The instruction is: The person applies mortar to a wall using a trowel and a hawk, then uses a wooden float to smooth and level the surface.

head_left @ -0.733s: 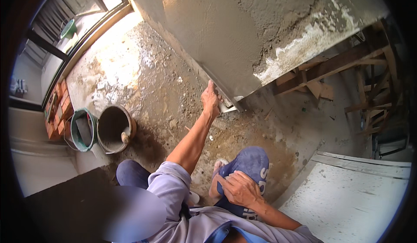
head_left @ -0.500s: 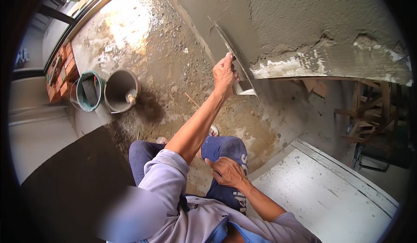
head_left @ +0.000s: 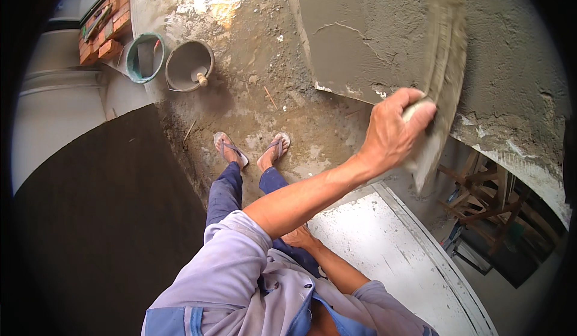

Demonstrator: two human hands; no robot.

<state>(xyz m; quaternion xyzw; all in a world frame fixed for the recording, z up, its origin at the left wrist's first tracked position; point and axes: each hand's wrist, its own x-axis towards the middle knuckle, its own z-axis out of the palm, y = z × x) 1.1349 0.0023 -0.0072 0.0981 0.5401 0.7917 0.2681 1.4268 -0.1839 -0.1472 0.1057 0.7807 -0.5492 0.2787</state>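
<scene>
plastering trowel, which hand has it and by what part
The left hand holds the plastering trowel by its handle, blade flat against the wet plaster wall. The right hand holds nothing visible.

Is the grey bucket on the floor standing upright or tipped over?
Upright: the grey bucket shows its round open mouth from above, with a handled tool inside.

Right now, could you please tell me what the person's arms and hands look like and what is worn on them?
Both hands are bare, without gloves. The left hand shows grey smears of wet plaster on its fingers; its forearm is bare below a pale lilac sleeve pushed up past the elbow. The right hand is mostly hidden; its sleeve is the same lilac.
</scene>
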